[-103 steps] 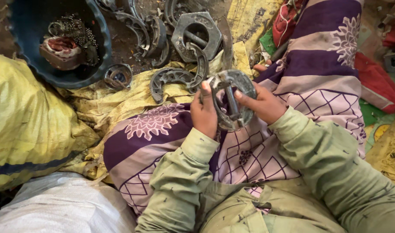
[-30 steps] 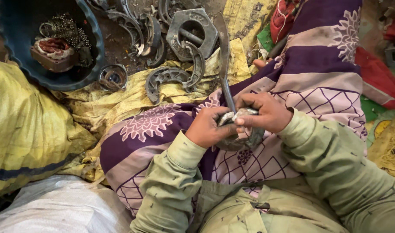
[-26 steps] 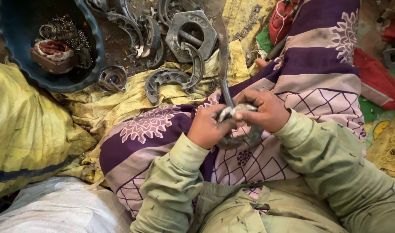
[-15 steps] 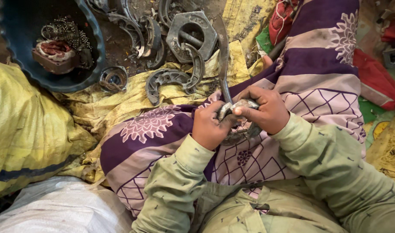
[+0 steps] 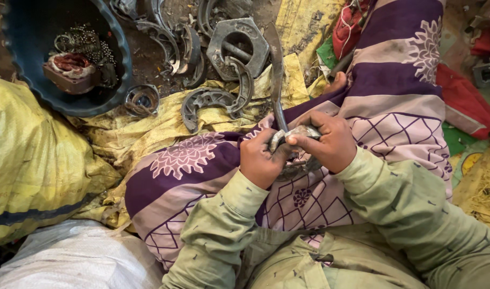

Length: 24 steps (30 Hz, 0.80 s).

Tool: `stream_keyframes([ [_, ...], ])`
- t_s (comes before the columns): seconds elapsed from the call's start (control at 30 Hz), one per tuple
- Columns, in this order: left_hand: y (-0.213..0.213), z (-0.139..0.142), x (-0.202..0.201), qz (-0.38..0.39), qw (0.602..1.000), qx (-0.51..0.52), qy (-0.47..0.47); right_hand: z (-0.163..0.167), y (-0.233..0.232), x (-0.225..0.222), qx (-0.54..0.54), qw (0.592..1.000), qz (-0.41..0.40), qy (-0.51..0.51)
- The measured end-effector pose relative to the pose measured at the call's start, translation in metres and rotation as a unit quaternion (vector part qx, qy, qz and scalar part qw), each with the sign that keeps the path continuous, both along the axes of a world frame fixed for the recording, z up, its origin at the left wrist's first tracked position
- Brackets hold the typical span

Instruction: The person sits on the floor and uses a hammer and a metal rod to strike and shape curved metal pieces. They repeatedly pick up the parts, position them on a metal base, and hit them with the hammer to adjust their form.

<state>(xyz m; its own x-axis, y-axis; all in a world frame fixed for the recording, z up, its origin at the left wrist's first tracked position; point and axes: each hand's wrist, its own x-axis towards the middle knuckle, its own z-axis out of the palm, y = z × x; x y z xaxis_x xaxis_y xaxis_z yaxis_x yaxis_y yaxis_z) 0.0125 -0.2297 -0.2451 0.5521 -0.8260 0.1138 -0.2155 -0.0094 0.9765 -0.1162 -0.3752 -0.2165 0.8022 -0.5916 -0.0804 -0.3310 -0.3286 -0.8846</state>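
My left hand (image 5: 262, 158) and my right hand (image 5: 328, 142) both grip a dull grey metal part (image 5: 297, 134) held over my lap. A long dark metal bar (image 5: 277, 80) sticks up from between the hands toward the scrap pile. The lap is draped in a purple and pink patterned cloth (image 5: 202, 166). Most of the metal part is hidden under my fingers. Both arms wear pale green sleeves.
Curved metal shoes (image 5: 215, 99) and a hexagonal ring (image 5: 239, 40) lie on the ground ahead. A dark blue tub (image 5: 103, 85) at the upper left holds a wound motor part (image 5: 71, 69). A yellow sack (image 5: 36, 166) and a white sack (image 5: 68, 262) sit at the left.
The round metal part came down from chest height onto my lap. My hands closed tighter over it, and the bar now stands between them.
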Motion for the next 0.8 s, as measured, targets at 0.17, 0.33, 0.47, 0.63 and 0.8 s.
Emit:
stream_keyframes([
  [0.17, -0.005, -0.007, 0.004, -0.005, 0.999, 0.046, 0.001, -0.017, -0.001, -0.002, 0.018, 0.999, -0.029, 0.04],
  [0.33, -0.013, -0.009, 0.028, -0.058, 0.998, -0.023, -0.01, -0.045, -0.023, 0.007, 0.18, 0.981, 0.035, -0.06],
  [0.47, -0.002, 0.015, 0.058, 0.042, 0.995, 0.028, -0.081, -0.058, -0.048, 0.002, 0.205, 0.97, -0.034, -0.124],
  [0.63, -0.004, 0.054, 0.116, 0.202, 0.895, -0.105, -0.385, -0.068, -0.058, 0.001, 0.345, 0.921, -0.162, -0.082],
  [0.8, -0.038, 0.036, 0.16, 0.198, 0.805, -0.016, -0.558, -0.076, -0.059, 0.001, 0.353, 0.92, -0.156, -0.07],
])
